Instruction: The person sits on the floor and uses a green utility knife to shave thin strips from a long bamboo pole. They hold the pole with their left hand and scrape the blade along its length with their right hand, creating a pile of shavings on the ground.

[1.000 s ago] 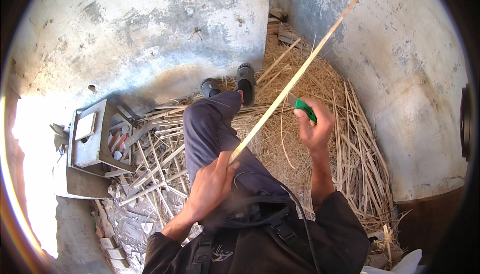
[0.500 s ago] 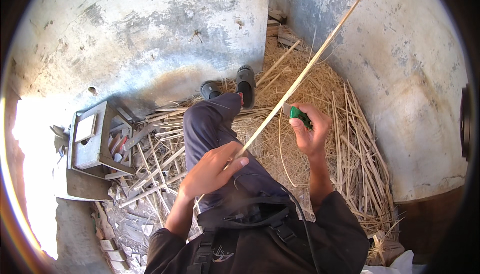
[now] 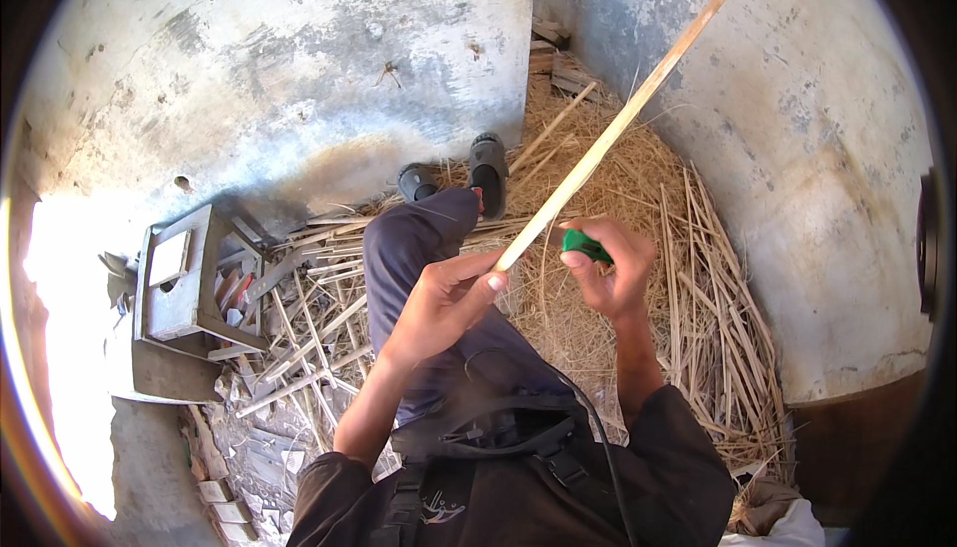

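A long pale strip of split cane or wood (image 3: 610, 138) slants up and to the right from my left hand (image 3: 449, 303). Thumb and fingers of that hand pinch it near its lower end, above my thigh. My right hand (image 3: 620, 260) is closed round a green-handled knife (image 3: 586, 246), beside the strip's lower part. The knife's blade is hardly visible now; whether it touches the strip I cannot tell. Thin fibres stick out from the strip's edge midway along.
Straw-like shavings (image 3: 588, 183) cover the floor ahead. Bundled thin sticks (image 3: 713, 318) lie along the right wall, and loose sticks (image 3: 309, 348) lie to the left. A worn wooden stool-like box (image 3: 184, 278) stands at left. Dark shoes (image 3: 486, 173) are near the far wall.
The strip has turned so its broader face shows, and my left hand has moved up and right, now gripping its end. The knife's blade, visible before, is now mostly hidden.
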The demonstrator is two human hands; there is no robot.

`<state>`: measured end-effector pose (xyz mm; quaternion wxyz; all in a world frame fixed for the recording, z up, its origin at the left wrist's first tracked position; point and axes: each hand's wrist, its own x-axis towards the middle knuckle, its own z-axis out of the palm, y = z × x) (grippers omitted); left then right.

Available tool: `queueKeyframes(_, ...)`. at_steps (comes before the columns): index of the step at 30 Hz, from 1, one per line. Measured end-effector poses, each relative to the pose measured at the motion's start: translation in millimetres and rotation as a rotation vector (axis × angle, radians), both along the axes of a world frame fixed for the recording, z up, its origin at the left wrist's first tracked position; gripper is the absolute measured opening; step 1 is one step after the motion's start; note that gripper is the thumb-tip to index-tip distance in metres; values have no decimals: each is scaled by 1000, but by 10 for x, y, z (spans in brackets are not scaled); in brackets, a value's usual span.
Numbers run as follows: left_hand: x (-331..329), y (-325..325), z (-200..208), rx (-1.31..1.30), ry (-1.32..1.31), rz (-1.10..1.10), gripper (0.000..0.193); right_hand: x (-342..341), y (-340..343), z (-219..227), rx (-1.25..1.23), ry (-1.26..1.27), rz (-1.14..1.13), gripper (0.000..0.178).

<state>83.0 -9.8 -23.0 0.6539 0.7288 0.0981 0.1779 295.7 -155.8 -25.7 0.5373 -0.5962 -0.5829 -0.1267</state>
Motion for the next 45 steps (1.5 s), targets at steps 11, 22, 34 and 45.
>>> queueKeyframes(11, -110, -189, 102, 279, -26, 175, 32, -45, 8, 6, 120, -48, -50, 29)
queueKeyframes(22, -277, -277, 56, 208, 48, 177, 33, 55, -36, 6, 119, -149, -103, 29)
queueKeyframes(34, -574, -289, -188, 209, 103, 190, 35, 322, 17, -121, 167, -52, -238, 37)
queueKeyframes(45, -729, -289, -316, 225, 123, 184, 37, 851, 90, -76, 177, -32, -402, 42)
